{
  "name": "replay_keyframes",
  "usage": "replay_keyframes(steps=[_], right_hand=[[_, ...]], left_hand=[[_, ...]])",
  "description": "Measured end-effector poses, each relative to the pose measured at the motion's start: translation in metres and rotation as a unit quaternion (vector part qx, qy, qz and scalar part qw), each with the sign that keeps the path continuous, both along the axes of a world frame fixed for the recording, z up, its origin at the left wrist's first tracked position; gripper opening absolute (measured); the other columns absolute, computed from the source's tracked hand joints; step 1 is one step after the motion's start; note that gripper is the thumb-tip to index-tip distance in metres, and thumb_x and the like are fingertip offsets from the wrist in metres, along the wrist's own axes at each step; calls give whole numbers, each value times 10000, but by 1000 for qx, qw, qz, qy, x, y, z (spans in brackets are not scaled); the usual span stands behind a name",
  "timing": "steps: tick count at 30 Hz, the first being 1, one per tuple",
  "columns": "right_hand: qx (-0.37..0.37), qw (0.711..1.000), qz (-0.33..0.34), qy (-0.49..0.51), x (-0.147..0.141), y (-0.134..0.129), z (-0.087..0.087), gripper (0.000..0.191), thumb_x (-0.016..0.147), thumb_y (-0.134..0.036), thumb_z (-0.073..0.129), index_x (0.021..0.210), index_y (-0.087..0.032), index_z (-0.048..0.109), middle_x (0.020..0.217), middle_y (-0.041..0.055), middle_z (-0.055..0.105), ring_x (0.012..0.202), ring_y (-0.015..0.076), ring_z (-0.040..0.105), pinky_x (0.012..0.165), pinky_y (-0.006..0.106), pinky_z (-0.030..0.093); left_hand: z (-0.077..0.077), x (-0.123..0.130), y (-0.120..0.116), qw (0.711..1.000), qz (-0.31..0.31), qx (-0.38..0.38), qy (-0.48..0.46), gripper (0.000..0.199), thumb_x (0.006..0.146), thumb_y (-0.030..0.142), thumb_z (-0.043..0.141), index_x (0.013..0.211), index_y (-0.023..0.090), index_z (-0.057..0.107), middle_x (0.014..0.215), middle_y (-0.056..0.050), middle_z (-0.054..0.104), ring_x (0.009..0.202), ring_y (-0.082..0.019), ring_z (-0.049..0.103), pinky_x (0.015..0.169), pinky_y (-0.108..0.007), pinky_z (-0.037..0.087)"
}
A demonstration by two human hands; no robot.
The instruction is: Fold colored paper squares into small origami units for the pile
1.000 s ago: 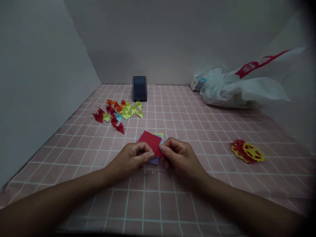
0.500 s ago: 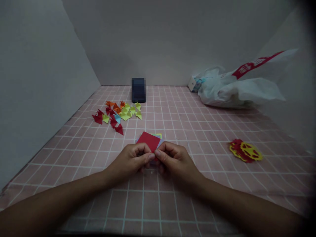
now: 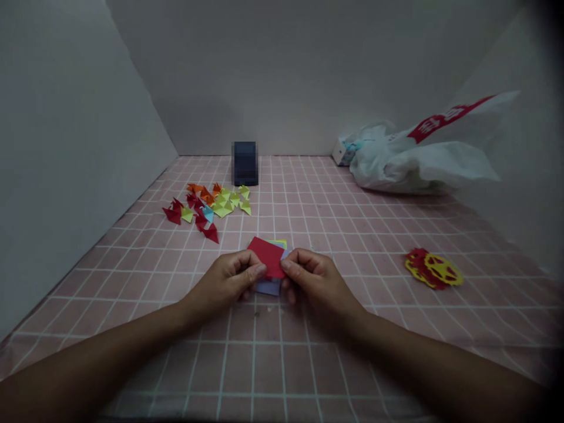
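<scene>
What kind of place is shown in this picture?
Probably a tabletop for paper crafts, perhaps at home: folded paper figures lie on a checked cloth, and two hands hold a red paper square over other coloured sheets.

Open surface [image 3: 352, 229] runs from the right hand [image 3: 308, 273] to the cut-paper discs [image 3: 434, 269], which block the far right side. Folded paper birds [image 3: 211, 205] clutter the left, a dark box [image 3: 245, 163] stands behind them, and a plastic bag [image 3: 409, 167] obstructs the back right.
</scene>
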State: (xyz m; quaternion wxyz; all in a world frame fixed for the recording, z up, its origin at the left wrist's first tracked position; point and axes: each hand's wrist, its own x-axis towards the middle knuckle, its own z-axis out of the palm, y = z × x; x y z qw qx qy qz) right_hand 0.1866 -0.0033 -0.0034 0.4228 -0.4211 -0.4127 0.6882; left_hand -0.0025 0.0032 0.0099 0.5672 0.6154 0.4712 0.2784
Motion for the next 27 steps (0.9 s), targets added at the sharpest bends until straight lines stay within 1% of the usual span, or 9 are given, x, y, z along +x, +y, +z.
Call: replay_keyframes(steps=[4,7,9,11,13,18,22,25,27], right_hand=[[-72,993,-16,96,2,7,2,279,767,-352,724,675,-173,531,537,-52,580,360,48,475,353,157,333],[-109,985,36,131,1,7,1,262,753,-354,729,691,-166,558,528,-48,585,346,56,482,337,162,351],[-129,979,88,134,-1,4,-1,265,767,-377,721,709,-164,573,521,-44,587,339,63,481,329,169,355],[-135,975,128,118,-2,0,-3,285,797,-409,698,719,-165,575,525,-38,588,350,68,488,336,174,357],[-102,983,129,81,-2,-2,-5,321,845,-464,651,745,-168,576,562,-31,590,389,71,503,367,180,370],[50,994,89,-25,0,-4,-6,315,921,-491,566,825,-190,567,599,-39,549,479,87,502,459,208,391],[63,995,67,-46,0,-4,-1,236,844,-396,663,777,-193,562,586,-45,539,479,86,455,461,215,341],[57,995,56,-51,0,-3,1,234,852,-388,634,751,-191,557,546,-44,538,461,88,443,463,221,327],[55,995,59,-52,0,-3,1,242,862,-388,618,740,-190,553,539,-42,542,457,88,450,465,222,330]], left_hand=[[0,-3,4,992,48,115,22,147,899,323,583,867,179,567,695,36,541,576,-102,484,542,-217,399],[-2,-4,4,976,20,215,18,209,835,217,674,1036,198,619,938,-23,622,707,-125,559,650,-249,463],[-2,-4,3,961,-11,277,12,143,848,159,647,982,202,668,966,-43,644,818,-155,596,755,-281,478],[0,-3,1,957,-12,291,3,95,867,138,609,868,192,687,918,-51,661,893,-180,610,820,-304,473],[3,-2,-1,971,8,237,-16,89,874,164,595,824,176,669,889,-53,664,868,-182,622,800,-306,485],[6,2,-2,996,42,62,-43,130,833,280,616,786,162,589,683,19,574,592,-107,521,568,-231,445],[3,4,-2,997,40,-3,-66,187,809,343,651,822,173,573,688,32,556,552,-89,504,503,-201,416],[-1,3,-3,993,38,-49,-101,229,797,343,688,919,177,588,757,15,605,583,-93,545,534,-207,440],[-3,2,-2,992,32,-66,-107,203,800,330,691,871,170,589,730,22,600,579,-91,547,549,-209,440]])
